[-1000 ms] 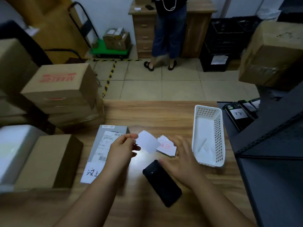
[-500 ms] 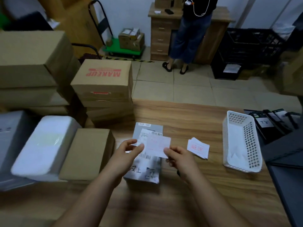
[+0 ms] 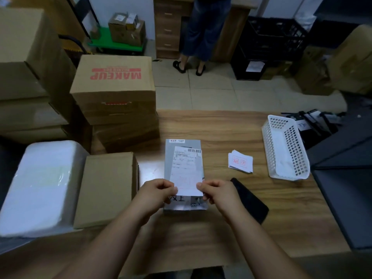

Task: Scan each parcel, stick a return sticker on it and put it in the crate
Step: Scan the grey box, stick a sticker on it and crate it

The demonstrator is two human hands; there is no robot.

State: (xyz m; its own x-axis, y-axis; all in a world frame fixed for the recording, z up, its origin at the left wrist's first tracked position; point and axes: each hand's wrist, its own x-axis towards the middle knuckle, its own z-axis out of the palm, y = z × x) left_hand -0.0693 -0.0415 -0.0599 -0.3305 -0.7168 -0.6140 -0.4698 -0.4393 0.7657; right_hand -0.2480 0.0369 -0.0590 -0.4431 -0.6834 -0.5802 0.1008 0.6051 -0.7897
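A grey parcel point(image 3: 184, 158) with a white shipping label lies flat on the wooden table point(image 3: 231, 127) in front of me. Both hands pinch one white return sticker point(image 3: 188, 185) with faint red print, held just over the parcel's near half. My left hand point(image 3: 158, 191) grips its left edge, my right hand point(image 3: 216, 191) its right edge. A small stack of return stickers point(image 3: 240, 162) lies to the right. The black phone-like scanner point(image 3: 251, 200) rests on the table beside my right wrist.
A white perforated basket point(image 3: 285, 150) stands at the right. A brown box point(image 3: 106, 188) and a white wrapped parcel point(image 3: 38, 186) sit at my left, stacked cartons point(image 3: 114, 93) behind them. Black crates point(image 3: 273, 37) and a standing person point(image 3: 201, 33) are across the floor.
The right hand left the scanner and joined the left on the sticker. Both hands brought the sticker down over the parcel's near half. The camera view shifted left.
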